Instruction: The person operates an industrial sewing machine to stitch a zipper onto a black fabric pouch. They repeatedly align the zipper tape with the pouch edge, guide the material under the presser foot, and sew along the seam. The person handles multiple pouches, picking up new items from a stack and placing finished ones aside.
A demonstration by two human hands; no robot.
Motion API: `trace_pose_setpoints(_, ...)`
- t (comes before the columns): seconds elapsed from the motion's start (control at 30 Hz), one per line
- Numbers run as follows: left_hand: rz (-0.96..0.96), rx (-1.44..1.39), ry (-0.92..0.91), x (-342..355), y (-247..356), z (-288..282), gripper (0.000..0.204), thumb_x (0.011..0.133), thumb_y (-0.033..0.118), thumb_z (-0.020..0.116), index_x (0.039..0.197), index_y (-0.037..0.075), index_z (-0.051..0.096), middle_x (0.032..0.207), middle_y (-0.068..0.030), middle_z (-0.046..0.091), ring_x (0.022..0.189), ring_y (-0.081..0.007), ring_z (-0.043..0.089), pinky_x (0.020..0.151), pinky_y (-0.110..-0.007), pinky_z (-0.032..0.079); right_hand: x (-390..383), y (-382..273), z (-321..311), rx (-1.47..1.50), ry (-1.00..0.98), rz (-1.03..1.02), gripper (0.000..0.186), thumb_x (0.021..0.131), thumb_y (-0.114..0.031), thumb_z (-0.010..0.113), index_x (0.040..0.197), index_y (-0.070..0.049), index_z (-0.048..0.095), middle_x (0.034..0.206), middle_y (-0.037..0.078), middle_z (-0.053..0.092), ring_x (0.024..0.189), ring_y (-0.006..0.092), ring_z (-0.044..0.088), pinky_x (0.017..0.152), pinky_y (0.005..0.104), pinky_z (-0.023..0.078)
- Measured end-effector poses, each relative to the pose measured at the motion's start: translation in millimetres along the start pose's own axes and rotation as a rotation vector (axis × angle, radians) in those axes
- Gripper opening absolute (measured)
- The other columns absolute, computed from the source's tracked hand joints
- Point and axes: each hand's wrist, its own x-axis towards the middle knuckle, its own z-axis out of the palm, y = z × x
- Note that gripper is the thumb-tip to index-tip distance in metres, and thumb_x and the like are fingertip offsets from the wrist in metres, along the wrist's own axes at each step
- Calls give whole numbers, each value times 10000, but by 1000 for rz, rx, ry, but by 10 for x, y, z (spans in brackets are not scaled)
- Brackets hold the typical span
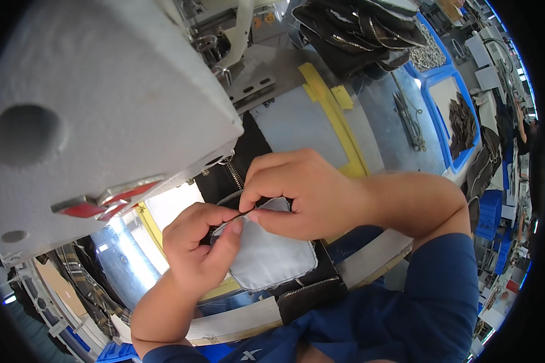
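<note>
A light grey pocket lining (272, 259) with a stitched edge lies on dark fabric (252, 140) in front of me. My left hand (195, 245) pinches the top edge of this piece between thumb and fingers. Close beside it, my right hand (306, 196) pinches the same edge, the fingertips of both hands nearly touching. A metal zipper (234, 174) runs along the dark fabric just beyond my fingers. Another zipper (312, 287) crosses the dark cloth near my body. My fingers hide part of the gripped edge.
The sewing machine's grey head (121, 78) looms over the left side. Yellow tape (330, 106) borders the work plate. Dark zippered pieces (354, 36) are heaped at the far right. Scissors-like tools (409, 121) lie beside a blue tray (452, 158) of dark strips.
</note>
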Motion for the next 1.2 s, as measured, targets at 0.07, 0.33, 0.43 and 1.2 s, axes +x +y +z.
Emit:
trace_pose_setpoints(0.07, -65, -35, -5, 4, -3, -4, 127, 859, -14, 810, 973, -31, 755, 851, -107, 733, 696, -166, 647, 629, -276, 492, 17, 6, -5, 8, 4, 4, 85, 858, -86, 752, 921, -33, 734, 884, 120, 702, 779, 337, 695, 674, 416, 552)
trace_pose_setpoints(0.33, -138, -70, -5, 18, 9, 6, 107, 881, -3, 801, 978, -12, 758, 864, -95, 738, 717, -157, 637, 652, -276, 491, 15, 76, 36, -73, 18, 1, 68, 861, -98, 741, 855, -35, 717, 828, 118, 684, 736, 324, 680, 656, 427, 544)
trace_pose_setpoints(0.43, -157, -15, 17, 13, -18, 27, 102, 895, 9, 806, 985, -3, 758, 871, -97, 740, 724, -155, 637, 654, -283, 496, 12, 73, 37, -131, 2, -9, 78, 861, -81, 743, 843, -36, 682, 828, 119, 655, 745, 329, 664, 690, 437, 542)
trace_pose_setpoints(1.2, -108, 597, 77, 481, -504, -201, 266, 864, 126, 856, 1103, 27, 795, 1045, -158, 805, 958, -344, 762, 863, -430, 582, 653, 319, -188, -676, -128, 133, 210, 894, -173, 686, 851, 21, 752, 822, 238, 744, 859, 450, 748, 761, 539, 605)
